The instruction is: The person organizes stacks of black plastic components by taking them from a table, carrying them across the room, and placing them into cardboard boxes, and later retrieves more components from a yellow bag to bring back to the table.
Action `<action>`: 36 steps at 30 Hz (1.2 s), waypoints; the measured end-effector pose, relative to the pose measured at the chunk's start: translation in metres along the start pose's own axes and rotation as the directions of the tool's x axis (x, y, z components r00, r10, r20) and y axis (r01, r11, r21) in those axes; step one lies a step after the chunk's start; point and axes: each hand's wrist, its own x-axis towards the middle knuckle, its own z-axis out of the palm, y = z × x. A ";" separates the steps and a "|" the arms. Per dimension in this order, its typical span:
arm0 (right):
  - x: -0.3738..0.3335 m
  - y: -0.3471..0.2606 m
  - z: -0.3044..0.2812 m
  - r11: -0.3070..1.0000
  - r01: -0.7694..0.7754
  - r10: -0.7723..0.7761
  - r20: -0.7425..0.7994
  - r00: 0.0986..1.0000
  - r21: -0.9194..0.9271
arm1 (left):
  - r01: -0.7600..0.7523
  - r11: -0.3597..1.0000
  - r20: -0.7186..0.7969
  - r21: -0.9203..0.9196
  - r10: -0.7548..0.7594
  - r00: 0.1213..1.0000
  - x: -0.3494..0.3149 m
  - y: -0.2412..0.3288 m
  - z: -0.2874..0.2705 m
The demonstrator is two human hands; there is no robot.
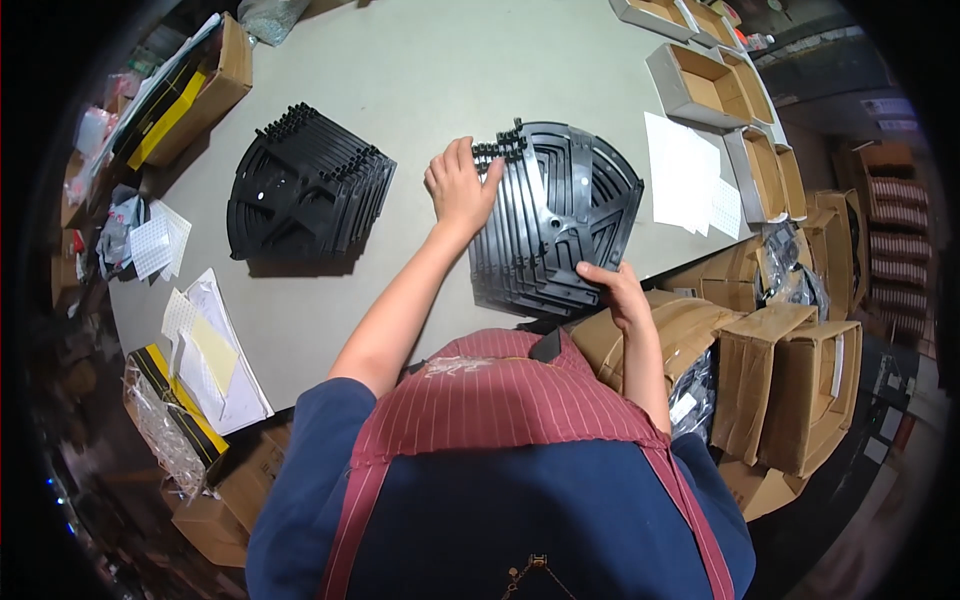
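The person is working at a grey desk point(420, 70) and is handling a fanned stack of black plastic plates point(560, 215), which is lying on the desk near its front edge, right in front of the person. The left hand point(460, 190) is resting on the upper left side of this stack; its fingers point(490, 172) are bent loosely and are touching the row of small black tabs at the top, not closed around anything. The right hand point(612, 287) is gripping the lower right edge of the stack, with the fingers curled over the rim of the plates.

A second stack of the same black plates point(305, 185) is lying well apart on the left part of the desk, and no hand is touching it. White sheets of paper point(685, 175) are lying just beside the first stack on the right. A row of open cardboard trays point(715, 85) is standing along the far right edge of the desk. Brown cardboard boxes point(790, 380) are standing beside the desk on the person's right. On the left side, more papers point(215, 355) and a box with a yellow and black strip point(175, 105) are lying near the desk edge.
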 end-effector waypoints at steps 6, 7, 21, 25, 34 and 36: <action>-0.004 0.008 -0.002 0.998 0.024 -0.023 -0.023 0.999 0.054 | 0.001 1.000 -0.001 -0.012 -0.001 1.000 -0.001 -0.004 0.001; -0.004 0.009 -0.002 0.998 0.029 -0.028 -0.022 0.999 0.051 | -0.001 1.000 -0.007 -0.014 0.001 1.000 -0.002 -0.004 0.000; -0.023 0.027 0.018 0.992 -0.026 0.034 -0.065 0.997 0.125 | 0.006 0.998 0.044 -0.070 -0.003 0.999 -0.003 -0.006 -0.005; -0.044 0.052 0.015 0.978 -0.063 0.059 0.024 0.998 0.199 | -0.071 0.996 0.066 -0.056 0.074 0.995 -0.026 -0.007 -0.022; -0.078 0.131 0.002 0.849 -0.252 0.204 0.151 0.967 0.464 | -0.127 0.988 0.289 -0.086 0.147 0.946 -0.066 -0.006 -0.081; -0.079 0.135 0.016 0.776 -0.185 0.088 0.186 0.979 0.603 | -0.250 0.962 0.378 0.108 0.193 0.906 -0.031 -0.011 -0.092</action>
